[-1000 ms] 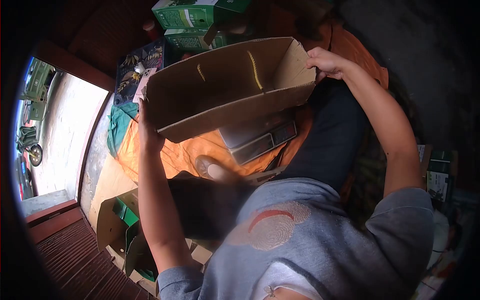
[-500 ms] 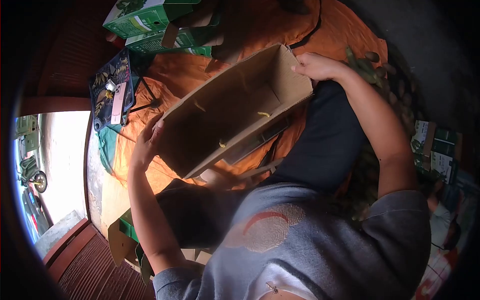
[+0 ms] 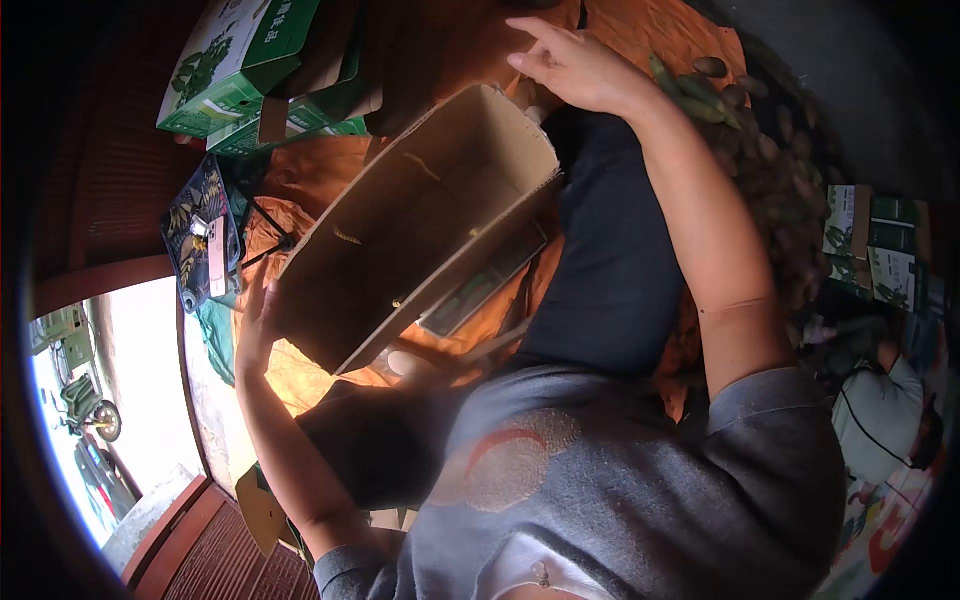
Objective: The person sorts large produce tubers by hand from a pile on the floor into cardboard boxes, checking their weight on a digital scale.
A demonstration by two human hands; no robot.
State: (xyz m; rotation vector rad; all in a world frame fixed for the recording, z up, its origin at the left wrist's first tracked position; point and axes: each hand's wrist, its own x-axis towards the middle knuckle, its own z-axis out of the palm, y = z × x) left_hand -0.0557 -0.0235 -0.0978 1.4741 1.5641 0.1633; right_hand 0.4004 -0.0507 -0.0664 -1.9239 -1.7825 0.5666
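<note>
An open cardboard box [image 3: 505, 150] is tilted in front of me, its inside facing me, with short yellow rope ends poking through the long walls. At its near left end, my left hand [image 3: 258, 318] grips the edge, fingers partly hidden behind the cardboard. My right hand [image 3: 572, 68] is raised beyond the box's far right corner, apart from it, with index finger and thumb stretched out and nothing visible in it. Beyond the box, printed green and white cartons [image 3: 225, 85] are stacked at the upper left, near neither hand's fingers.
An orange sheet [image 3: 650, 45] covers the floor. A phone [image 3: 217, 258] lies on a small patterned stand [image 3: 190, 225] at left. Piled produce [image 3: 770, 150] spreads at right, beside more green cartons [image 3: 890, 250]. Another person [image 3: 880, 415] sits at the lower right.
My right hand has let go of the box's far end and moved up and left. The box sits slightly further left in view, with my left hand still on it.
</note>
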